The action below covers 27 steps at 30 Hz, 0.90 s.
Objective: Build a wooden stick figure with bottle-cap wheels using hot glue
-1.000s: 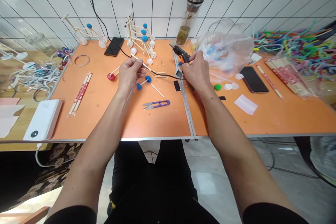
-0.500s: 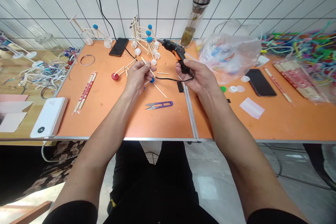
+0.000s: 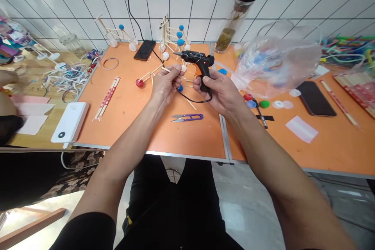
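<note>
snips (image 3: 187, 117): on table (image 3: 131, 125), before glue gun (image 3: 196, 60)
bag (image 3: 275, 66): right of glue gun
bottle (image 3: 234, 17): behind bag, left

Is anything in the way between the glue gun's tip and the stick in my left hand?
Nothing visible. The glue gun in the right hand points toward the stick pinched by the left hand; its cord loops below.

Your black plastic hot-glue gun (image 3: 193, 58), orange at the trigger, stands upright in your right hand (image 3: 219, 91). Its nozzle points left, a small red light glows on its side, and its black cord (image 3: 196, 102) loops beneath. Just beside the nozzle, your left hand (image 3: 164, 86) pinches a thin pale wooden stick (image 3: 165, 69), which lies nearly level.
</note>
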Each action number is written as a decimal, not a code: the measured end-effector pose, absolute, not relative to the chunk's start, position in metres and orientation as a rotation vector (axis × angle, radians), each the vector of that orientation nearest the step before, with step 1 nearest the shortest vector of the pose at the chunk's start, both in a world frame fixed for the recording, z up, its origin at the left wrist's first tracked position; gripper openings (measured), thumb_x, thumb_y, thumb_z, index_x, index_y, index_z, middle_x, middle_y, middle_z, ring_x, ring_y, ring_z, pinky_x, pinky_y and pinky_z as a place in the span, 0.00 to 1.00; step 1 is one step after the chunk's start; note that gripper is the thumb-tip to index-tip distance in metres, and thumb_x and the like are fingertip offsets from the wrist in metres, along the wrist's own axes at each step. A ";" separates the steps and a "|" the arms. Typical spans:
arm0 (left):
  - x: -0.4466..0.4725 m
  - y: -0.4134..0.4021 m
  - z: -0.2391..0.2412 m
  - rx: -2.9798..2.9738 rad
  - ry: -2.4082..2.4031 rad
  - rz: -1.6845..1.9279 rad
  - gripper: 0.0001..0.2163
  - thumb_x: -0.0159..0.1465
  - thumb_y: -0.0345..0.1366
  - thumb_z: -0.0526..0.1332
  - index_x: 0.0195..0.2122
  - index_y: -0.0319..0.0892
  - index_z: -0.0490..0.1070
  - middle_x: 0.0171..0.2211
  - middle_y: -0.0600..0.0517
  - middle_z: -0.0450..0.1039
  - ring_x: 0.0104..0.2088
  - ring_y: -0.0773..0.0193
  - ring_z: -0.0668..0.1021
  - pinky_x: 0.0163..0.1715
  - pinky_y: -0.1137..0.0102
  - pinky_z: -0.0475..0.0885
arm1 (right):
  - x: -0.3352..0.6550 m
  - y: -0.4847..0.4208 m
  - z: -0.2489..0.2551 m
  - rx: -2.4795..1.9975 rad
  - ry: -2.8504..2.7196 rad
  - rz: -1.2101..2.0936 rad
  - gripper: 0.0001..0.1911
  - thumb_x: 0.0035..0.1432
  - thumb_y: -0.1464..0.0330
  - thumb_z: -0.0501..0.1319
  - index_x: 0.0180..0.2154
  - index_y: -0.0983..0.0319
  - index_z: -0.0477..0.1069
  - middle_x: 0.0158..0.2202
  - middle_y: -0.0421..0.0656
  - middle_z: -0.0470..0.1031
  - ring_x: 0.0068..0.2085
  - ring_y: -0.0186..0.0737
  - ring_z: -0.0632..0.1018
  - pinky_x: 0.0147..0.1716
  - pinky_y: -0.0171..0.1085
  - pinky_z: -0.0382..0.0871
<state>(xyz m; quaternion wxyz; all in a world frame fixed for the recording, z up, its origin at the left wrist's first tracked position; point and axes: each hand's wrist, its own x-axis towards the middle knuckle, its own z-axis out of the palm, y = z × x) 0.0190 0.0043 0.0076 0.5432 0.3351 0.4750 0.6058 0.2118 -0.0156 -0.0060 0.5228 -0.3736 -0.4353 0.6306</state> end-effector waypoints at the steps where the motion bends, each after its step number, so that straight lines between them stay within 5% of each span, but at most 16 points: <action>1: 0.019 0.005 0.007 0.801 1.135 1.443 0.18 0.69 0.45 0.87 0.37 0.44 0.81 0.31 0.56 0.84 0.23 0.73 0.80 0.25 0.78 0.73 | 0.211 -0.017 -0.006 -0.892 -1.053 1.507 0.16 0.61 0.61 0.85 0.45 0.53 0.84 0.43 0.40 0.91 0.42 0.38 0.91 0.49 0.36 0.93; 12: 0.020 0.001 0.012 0.593 1.019 1.453 0.16 0.66 0.34 0.87 0.35 0.42 0.79 0.28 0.58 0.82 0.20 0.77 0.76 0.23 0.82 0.69 | 0.210 -0.014 -0.021 -0.780 -1.104 1.507 0.31 0.50 0.54 0.92 0.51 0.53 0.84 0.42 0.38 0.91 0.43 0.40 0.91 0.49 0.37 0.93; 27: 0.017 -0.003 0.013 0.855 1.085 1.358 0.14 0.68 0.29 0.78 0.30 0.43 0.75 0.25 0.57 0.80 0.19 0.75 0.72 0.21 0.79 0.64 | 0.225 -0.004 -0.010 -0.782 -1.068 1.330 0.25 0.56 0.61 0.88 0.49 0.51 0.80 0.44 0.36 0.87 0.47 0.40 0.91 0.51 0.40 0.94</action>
